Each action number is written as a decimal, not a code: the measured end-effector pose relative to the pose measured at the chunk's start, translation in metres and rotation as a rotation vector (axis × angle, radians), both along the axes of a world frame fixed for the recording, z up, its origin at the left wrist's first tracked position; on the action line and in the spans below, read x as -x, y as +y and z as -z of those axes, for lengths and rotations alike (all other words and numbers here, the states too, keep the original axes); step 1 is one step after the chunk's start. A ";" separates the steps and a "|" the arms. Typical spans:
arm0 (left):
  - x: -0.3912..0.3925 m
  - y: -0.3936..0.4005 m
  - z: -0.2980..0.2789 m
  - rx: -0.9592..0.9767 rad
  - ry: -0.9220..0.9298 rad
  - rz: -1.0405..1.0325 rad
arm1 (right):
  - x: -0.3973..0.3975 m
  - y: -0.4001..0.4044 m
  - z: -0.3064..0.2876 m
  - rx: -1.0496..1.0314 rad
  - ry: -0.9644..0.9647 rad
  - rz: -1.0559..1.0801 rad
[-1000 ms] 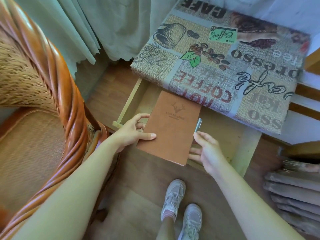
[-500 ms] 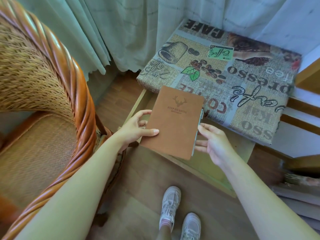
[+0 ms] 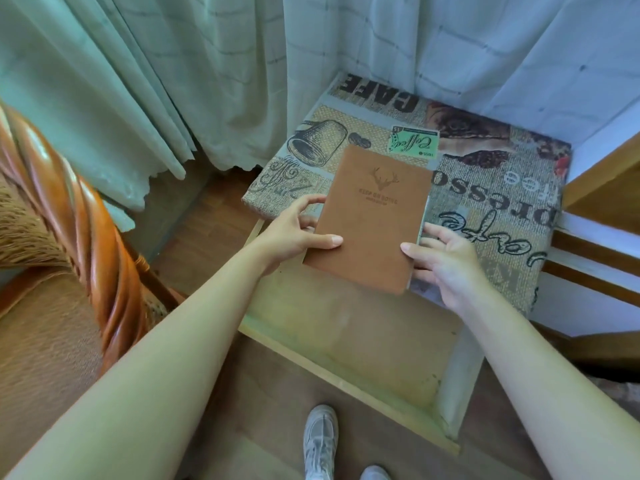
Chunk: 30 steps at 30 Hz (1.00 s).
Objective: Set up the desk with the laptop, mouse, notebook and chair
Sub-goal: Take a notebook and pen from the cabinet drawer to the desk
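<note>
A brown notebook (image 3: 372, 216), stamped "KEEP ON GOING", is gripped by the left hand (image 3: 294, 230) and right hand (image 3: 446, 258) above the desk (image 3: 485, 202), whose cloth is printed "CAFE".

A coffee-printed tablecloth (image 3: 491, 188) is being draped over the top, with "CAFE" lettering printed on it. Pale curtains (image 3: 156, 74) are being hung behind, reaching down to the wooden floor (image 3: 207, 233). An open, bare drawer (image 3: 346, 337) is being left pulled out. Grey sneakers (image 3: 320, 441) are being worn at the bottom edge.
</note>
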<state>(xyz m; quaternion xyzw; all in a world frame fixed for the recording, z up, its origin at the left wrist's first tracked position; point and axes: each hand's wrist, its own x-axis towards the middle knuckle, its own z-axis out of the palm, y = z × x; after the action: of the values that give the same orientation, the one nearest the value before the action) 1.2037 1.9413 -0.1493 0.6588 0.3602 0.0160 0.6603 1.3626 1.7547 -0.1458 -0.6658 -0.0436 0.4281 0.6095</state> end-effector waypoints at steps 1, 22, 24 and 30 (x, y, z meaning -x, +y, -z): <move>-0.009 0.005 0.001 -0.013 0.001 0.020 | -0.006 0.004 0.002 0.004 -0.018 0.014; -0.092 0.025 0.067 -1.089 0.192 0.410 | -0.038 0.042 0.060 0.528 -0.915 -0.035; -0.090 0.022 0.071 -1.137 0.182 0.429 | -0.029 0.042 0.062 0.597 -0.983 -0.133; -0.092 0.020 0.074 -1.197 0.212 0.432 | -0.009 0.036 0.074 0.823 -1.087 -0.386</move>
<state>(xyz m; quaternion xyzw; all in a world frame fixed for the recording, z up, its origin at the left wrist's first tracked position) 1.2953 1.9615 -0.2229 0.9689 0.2115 0.0158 0.1277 1.3716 1.7910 -0.2194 -0.9419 -0.2935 0.1174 0.1136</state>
